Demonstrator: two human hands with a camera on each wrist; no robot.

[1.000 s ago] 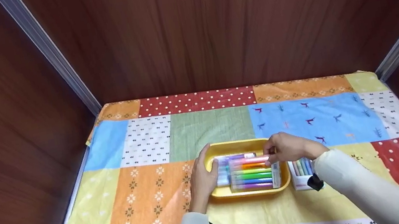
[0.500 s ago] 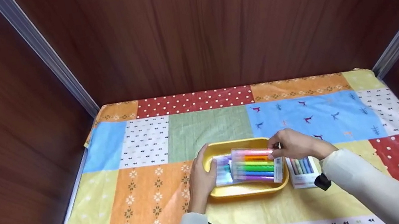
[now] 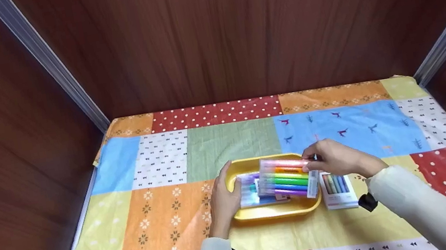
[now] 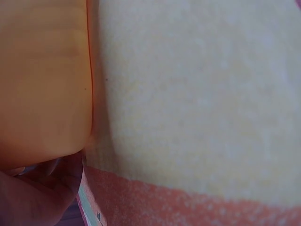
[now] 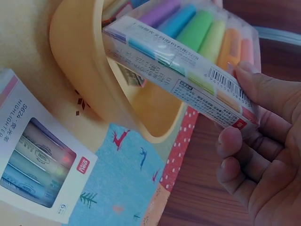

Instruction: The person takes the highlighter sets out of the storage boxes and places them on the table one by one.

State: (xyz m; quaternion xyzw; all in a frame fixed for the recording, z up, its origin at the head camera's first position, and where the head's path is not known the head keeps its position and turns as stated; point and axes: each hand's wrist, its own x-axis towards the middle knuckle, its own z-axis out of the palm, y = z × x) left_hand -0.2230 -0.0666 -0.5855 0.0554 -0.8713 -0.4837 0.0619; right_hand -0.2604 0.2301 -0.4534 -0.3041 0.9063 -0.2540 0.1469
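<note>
The right hand (image 3: 330,159) has its grip clamped on one end of the clear pack of markers (image 3: 289,179), with the thumb on one side and the other fingers opposite. The pack is tilted above the yellow tray (image 3: 281,215), and its markers go from pink and orange through yellow, green and blue to purple. Whether its lower part touches the things beneath, I cannot tell. The left hand (image 3: 224,197) grips the left end of the tray, the thumb reaching inside over the rim. This tray stands about midway between the left and right edges of the worktop (image 3: 166,220), well apart from the far edge. In its left part lies a second pack (image 3: 249,197), purple and bluish, partly hidden by the first. Just beside the tray's right end lies a white box (image 3: 338,191) with markers showing through its window.
</note>
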